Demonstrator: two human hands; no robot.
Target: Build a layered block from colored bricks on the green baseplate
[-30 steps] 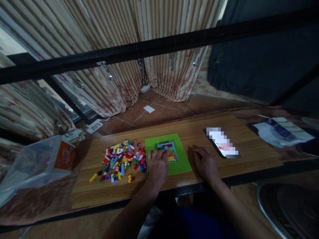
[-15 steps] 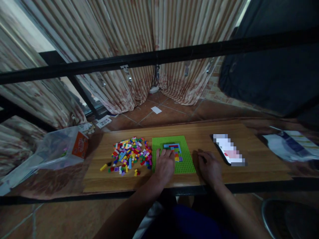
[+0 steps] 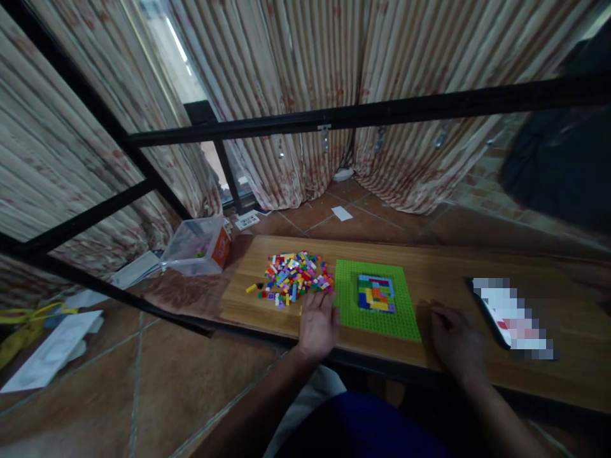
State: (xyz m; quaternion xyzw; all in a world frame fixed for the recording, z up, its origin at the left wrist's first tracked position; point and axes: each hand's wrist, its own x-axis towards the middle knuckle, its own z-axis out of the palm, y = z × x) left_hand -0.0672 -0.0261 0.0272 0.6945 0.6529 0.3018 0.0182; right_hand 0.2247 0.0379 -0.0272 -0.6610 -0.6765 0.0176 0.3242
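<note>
My left hand (image 3: 319,324) lies at the front right edge of a pile of colourful toy bricks (image 3: 296,273), fingers stretched forward and no brick visible in them. Just right of it is a green studded baseplate (image 3: 348,312). On the baseplate sits a small rectangular build of bricks (image 3: 377,294) in blue, red, yellow, orange and light blue, with green showing inside its border. My right hand (image 3: 458,343) rests on the table beyond the baseplate's right edge, its fingers curled in and slightly blurred. Nothing shows in it.
A phone (image 3: 508,318) lies on the wooden table (image 3: 277,318), right of my right hand. To the left stands a clear plastic box (image 3: 191,251) with an orange label. A black metal bar (image 3: 286,121) crosses in front of the curtains. Papers (image 3: 52,353) lie at the lower left.
My left hand has left the build and moved left to the brick pile, its fingers now straighter. The view has turned left. My right hand stays beside the baseplate.
</note>
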